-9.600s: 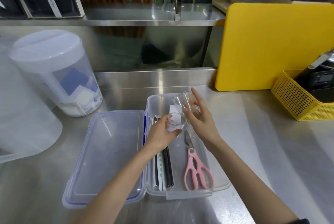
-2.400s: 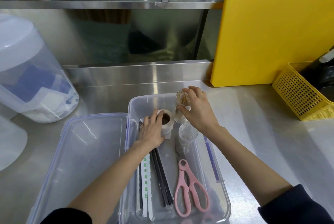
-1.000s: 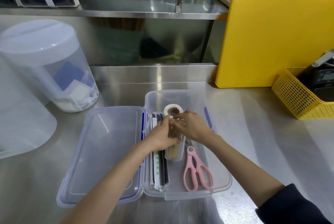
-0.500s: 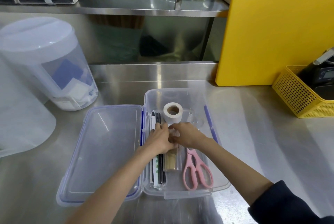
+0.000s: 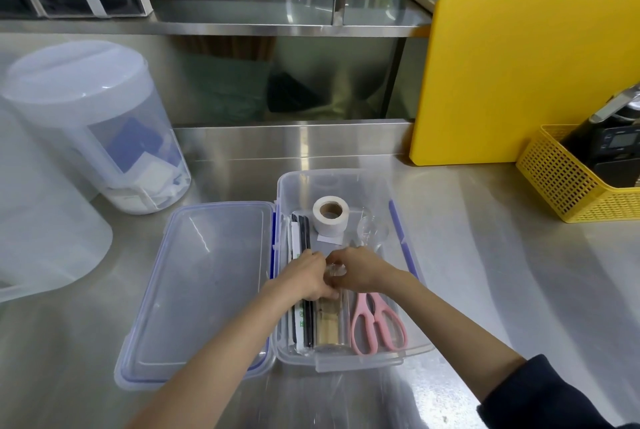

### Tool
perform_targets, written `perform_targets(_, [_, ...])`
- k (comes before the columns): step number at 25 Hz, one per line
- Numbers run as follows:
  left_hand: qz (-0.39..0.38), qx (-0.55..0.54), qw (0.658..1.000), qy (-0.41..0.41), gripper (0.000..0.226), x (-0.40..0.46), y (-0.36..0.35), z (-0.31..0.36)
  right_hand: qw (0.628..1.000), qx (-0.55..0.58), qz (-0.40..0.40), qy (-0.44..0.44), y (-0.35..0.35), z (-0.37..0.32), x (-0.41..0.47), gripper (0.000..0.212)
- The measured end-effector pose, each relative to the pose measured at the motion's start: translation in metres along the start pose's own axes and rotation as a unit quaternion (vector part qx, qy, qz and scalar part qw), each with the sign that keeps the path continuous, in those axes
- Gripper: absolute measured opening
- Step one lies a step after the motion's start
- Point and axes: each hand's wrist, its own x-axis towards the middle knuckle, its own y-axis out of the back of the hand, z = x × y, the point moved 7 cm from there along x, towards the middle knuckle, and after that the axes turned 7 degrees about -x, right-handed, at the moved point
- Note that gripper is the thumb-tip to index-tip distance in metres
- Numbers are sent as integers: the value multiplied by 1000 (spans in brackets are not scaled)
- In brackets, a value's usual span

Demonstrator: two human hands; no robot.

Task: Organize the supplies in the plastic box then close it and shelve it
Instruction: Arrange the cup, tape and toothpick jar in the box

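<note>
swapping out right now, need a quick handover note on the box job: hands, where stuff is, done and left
Left hand and right hand: both inside the plastic box, grip closed together on the top of a clear toothpick tube lying lengthwise.
In the box: wrapped straws along the left wall, tape roll at the far end, small clear cup beside it, pink scissors on the right.
Lid hinged open flat to the left.
Done: supplies laid in.
Left: let go of tube, close lid, shelve.

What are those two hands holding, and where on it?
Both hands, left and right, grip the far end of a clear tube lying in the box.
</note>
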Motion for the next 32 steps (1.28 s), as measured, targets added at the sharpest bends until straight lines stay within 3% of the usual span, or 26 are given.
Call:
perform_targets(13, [-8,12,999,-28,43,-12,-3,3,1000,22,7,17,1,-4,-23,47])
perform_targets(15, [-3,8,999,-33,43,-12,-3,2,998,43,52,1,10,3,-22,45])
perform_targets(17, [10,6,999,-43,47,-11,-2,3,988,36,148,-36,29,15,-21,41])
perform_targets(20, [32,-1,998,-60,47,-10,0,6,966,-50,235,-96,50,33,-22,42])
perform_targets(26, [39,-17,997,-59,44,-4,2,2,953,-201,191,-123,43,42,-3,32])
perform_targets(32, [41,-19,997,-57,44,-3,1,1,948,-232,185,-118,38,41,0,19])
